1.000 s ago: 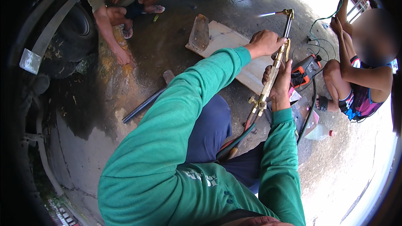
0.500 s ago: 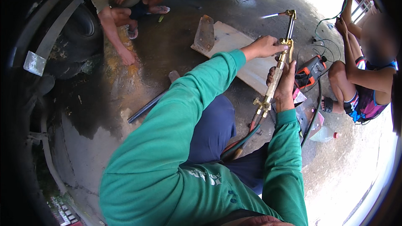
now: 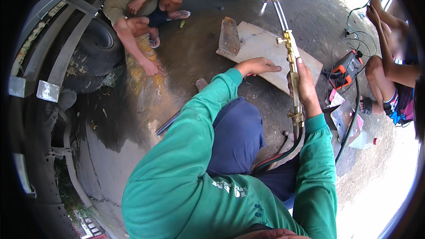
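My right hand (image 3: 306,84) is wrapped around the handle of a brass cutting torch (image 3: 290,48), held upright with its head away from me. A small bluish-white flame (image 3: 264,8) burns at the nozzle and points down to the left. Just left of the torch, apart from it, is my left hand (image 3: 259,66). Its fingers are curled together, and a bit of red shows beneath the palm; what it holds is hidden. Red and dark hoses (image 3: 283,155) run from the torch's lower end past my knee.
Beyond my hands lies a flat board (image 3: 265,44) bearing a rusty metal plate (image 3: 229,37). One person (image 3: 141,9) squats at upper left beside a vehicle wheel (image 3: 95,40). Another person (image 3: 394,71) sits at right near an orange-black machine (image 3: 346,68), cables and a plastic bottle (image 3: 364,140).
My left hand has come off the torch's valve area and moved left of it. The torch has swung more upright, and its flame now points downward instead of left. The view has shifted.
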The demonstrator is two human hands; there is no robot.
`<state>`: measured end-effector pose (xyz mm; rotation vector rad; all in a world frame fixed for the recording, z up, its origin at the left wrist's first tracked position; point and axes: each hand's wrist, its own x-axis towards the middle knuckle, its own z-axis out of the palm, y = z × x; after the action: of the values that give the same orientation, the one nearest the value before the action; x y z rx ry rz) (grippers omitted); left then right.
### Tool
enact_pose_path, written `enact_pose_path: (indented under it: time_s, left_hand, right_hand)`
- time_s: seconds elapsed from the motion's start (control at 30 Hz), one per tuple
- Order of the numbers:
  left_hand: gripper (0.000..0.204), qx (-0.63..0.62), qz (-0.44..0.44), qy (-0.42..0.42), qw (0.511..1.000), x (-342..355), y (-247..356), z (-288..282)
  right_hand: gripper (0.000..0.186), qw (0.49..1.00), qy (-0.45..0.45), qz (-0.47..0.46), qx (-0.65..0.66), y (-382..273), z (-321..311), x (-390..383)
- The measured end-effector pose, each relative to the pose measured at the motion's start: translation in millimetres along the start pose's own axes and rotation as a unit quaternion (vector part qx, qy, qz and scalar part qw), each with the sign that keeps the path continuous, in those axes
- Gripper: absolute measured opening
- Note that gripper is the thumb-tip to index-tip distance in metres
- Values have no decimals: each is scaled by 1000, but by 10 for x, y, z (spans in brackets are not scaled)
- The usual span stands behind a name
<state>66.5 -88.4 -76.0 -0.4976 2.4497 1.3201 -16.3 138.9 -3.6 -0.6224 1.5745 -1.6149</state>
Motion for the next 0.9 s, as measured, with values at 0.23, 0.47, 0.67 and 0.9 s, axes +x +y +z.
enact_pose_path:
  time_s: [0.23,0.47,0.67,0.9]
  left_hand:
    - [91,-157,70,3,985,-175,-569,10]
    - [82,-157,97,19,983,-230,-626,45]
    - [66,-148,80,72,983,-225,-780,198]
    - [64,-189,77,91,975,-200,-882,256]
  right_hand:
    - [62,991,-59,120,-15,221,310,175]
    - [63,979,-71,186,-45,321,408,206]
    - [71,970,-80,219,-71,431,413,208]
    - [75,966,-95,226,-87,469,418,299]
